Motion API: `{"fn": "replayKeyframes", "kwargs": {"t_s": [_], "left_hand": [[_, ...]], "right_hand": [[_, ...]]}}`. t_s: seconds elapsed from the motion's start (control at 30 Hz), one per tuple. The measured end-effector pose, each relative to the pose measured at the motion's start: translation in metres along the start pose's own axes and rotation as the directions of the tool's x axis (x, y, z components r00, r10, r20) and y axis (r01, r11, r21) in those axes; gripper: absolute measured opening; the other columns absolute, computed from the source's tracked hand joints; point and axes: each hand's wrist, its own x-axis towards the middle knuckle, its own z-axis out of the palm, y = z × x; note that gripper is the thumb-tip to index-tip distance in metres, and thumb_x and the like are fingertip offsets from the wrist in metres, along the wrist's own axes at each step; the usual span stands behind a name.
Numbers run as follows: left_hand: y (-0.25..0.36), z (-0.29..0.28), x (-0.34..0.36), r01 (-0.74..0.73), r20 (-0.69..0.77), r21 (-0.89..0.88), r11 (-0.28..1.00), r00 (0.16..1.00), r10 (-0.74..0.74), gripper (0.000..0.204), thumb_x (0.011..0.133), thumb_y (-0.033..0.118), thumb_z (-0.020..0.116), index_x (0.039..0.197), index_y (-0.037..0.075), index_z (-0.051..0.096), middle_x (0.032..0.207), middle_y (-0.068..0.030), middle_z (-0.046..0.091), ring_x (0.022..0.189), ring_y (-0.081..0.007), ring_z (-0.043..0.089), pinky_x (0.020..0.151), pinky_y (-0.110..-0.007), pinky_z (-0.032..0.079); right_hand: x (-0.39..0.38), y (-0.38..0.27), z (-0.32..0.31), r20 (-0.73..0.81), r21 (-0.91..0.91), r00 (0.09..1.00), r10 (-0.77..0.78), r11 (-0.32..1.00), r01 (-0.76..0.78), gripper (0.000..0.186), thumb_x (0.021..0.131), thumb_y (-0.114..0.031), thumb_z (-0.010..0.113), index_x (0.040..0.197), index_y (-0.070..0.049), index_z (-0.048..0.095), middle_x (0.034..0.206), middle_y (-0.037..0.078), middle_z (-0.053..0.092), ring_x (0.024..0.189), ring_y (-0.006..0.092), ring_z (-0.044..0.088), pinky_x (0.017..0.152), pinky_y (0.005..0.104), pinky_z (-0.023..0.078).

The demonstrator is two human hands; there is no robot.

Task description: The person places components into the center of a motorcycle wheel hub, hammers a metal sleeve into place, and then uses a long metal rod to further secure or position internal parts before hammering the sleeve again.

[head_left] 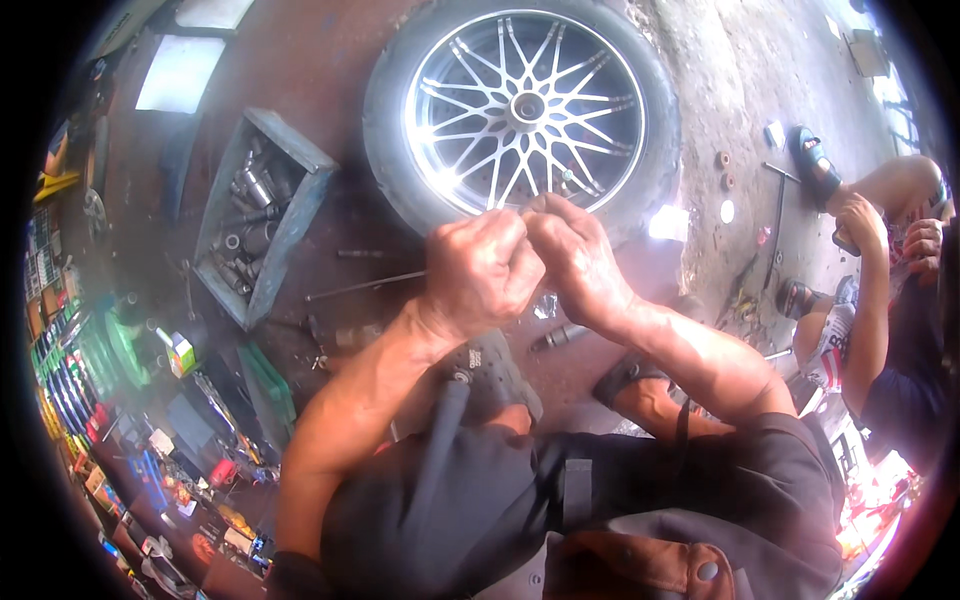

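My left hand (pixel 480 272) is closed in a fist, its knuckles turned up. Against it presses my right hand (pixel 580 258), with curled fingers and the thumb side toward the left hand. Whatever is between the fingers is hidden. Just beyond both hands a spoked alloy wheel (pixel 527 112) lies flat on the floor, a black tyre (pixel 388 125) mounted round it. The hands overlap the near edge of the tyre in the picture; whether they touch it I cannot tell. A small bright piece (pixel 545 305) shows below the hands.
To the left, a blue-grey metal box (pixel 292 140) holds several sockets. A thin rod (pixel 365 285) and a metal cylinder (pixel 560 337) lie near my feet. At right are a T-handle wrench (pixel 780 200) and a seated person (pixel 900 330). Shelved goods line the far left.
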Motion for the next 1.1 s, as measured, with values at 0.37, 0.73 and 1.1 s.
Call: {"fn": "replayKeyframes", "kwargs": {"t_s": [0.37,0.73,1.1], "left_hand": [[-0.002,0.016,-0.063,0.455,0.499,-0.051,0.889,0.782,-0.372,0.023,0.084,0.019,0.071,0.079,0.0,0.059,0.07,-0.0135,0.064,0.058,-0.0218,0.061,0.056,-0.035,0.05],[0.01,0.006,0.0,0.433,-0.012,-0.4,0.808,0.879,-0.476,0.018,0.084,0.005,0.07,0.097,-0.003,0.061,0.083,-0.0078,0.067,0.077,-0.0146,0.064,0.067,-0.03,0.052],[-0.005,0.016,-0.002,-0.074,-0.197,0.165,0.983,0.975,0.106,0.026,0.08,-0.002,0.066,0.105,-0.003,0.059,0.086,-0.014,0.063,0.076,-0.0262,0.065,0.064,-0.036,0.053]], "right_hand": [[0.033,-0.027,-0.047,0.057,0.312,0.954,0.294,0.902,-0.297,0.023,0.094,-0.028,0.062,0.101,-0.006,0.062,0.075,-0.002,0.056,0.069,0.0075,0.052,0.064,0.0222,0.043],[0.019,-0.003,-0.02,0.017,0.308,0.976,0.219,0.927,-0.213,0.029,0.095,-0.028,0.063,0.106,-0.001,0.061,0.09,0.005,0.063,0.084,0.0113,0.059,0.073,0.027,0.049],[0.018,-0.004,-0.018,-0.17,0.296,0.913,0.372,0.902,-0.313,0.026,0.094,-0.019,0.058,0.108,0.002,0.063,0.087,0.01,0.066,0.079,0.0161,0.063,0.07,0.0292,0.051]]}}
